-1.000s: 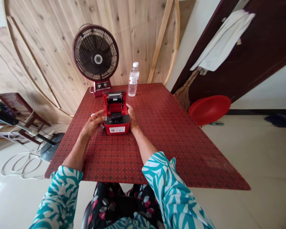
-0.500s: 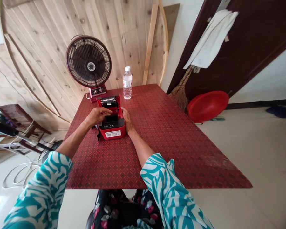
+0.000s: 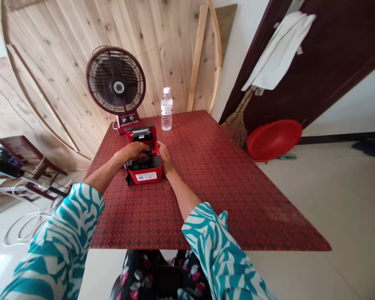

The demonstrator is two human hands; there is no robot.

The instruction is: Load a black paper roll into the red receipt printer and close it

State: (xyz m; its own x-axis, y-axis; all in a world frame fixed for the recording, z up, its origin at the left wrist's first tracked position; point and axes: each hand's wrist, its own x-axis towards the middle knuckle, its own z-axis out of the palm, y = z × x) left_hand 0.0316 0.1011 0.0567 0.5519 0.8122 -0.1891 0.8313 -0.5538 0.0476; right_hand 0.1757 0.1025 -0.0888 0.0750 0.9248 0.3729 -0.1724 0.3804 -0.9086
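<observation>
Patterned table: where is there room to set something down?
Widest: from the right hand to the right edge of the table. Another: between the open red device and the near edge. Crowded: around the device, fan and bottle behind, left hand over its opening.

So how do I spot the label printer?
Find the patterned red table. The label printer sits in front of the table fan, with the left hand partly inside. Unlike the fan or plastic bottle, it has a raised lid.
</observation>
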